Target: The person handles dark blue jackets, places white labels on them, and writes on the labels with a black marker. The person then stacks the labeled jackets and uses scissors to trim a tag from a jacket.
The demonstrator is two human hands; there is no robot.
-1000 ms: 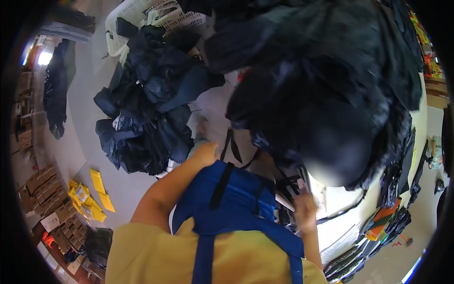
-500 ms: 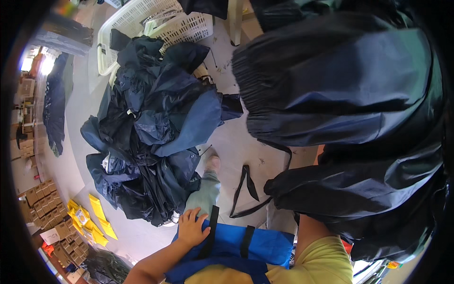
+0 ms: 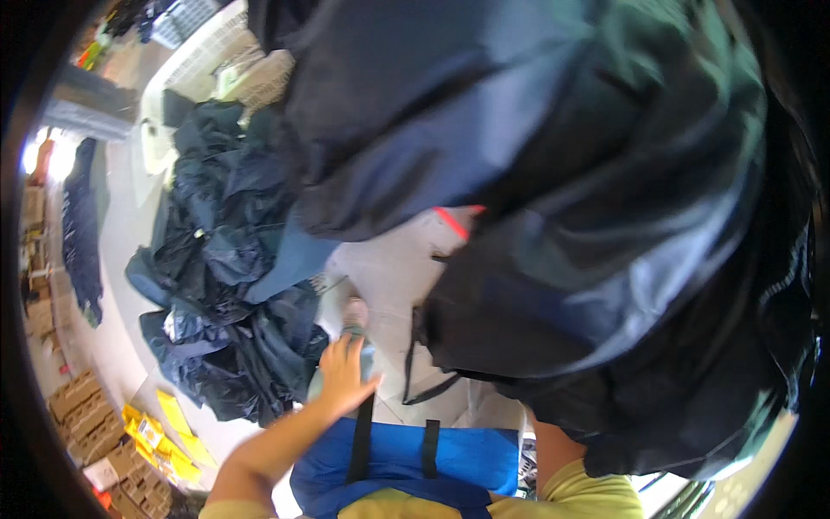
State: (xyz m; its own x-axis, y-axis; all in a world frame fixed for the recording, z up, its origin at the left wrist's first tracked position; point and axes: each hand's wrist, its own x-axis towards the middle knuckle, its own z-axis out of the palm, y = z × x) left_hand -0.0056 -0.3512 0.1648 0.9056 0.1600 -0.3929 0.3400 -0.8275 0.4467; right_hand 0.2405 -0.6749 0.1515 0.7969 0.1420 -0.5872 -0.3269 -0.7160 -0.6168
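My left hand [image 3: 346, 376] is raised above my lap with its fingers apart, holding nothing. It is just over a blue apron [image 3: 475, 454] that has black straps. On the right, my bare arm [image 3: 556, 441] passes up behind a large dark, shiny garment [image 3: 596, 285], which hides my right hand. The garment fills much of the upper and right part of the head view, and a thin black strap [image 3: 408, 372] hangs from its lower side. A red strip [image 3: 453, 223] shows at the gap in its folds.
A heap of dark garments [image 3: 233, 259] lies on the floor to the left, against a white plastic basket [image 3: 156, 108]. Farther left are a dark garment [image 3: 79, 233], yellow packages [image 3: 160, 441] and stacked brown boxes [image 3: 82, 406]. My shoe [image 3: 355, 311] stands beside the heap.
The large garment has swung left and toward me, now covering part of the heap and basket. My left hand has lifted off the apron, its fingers spreading. The view has shifted slightly.
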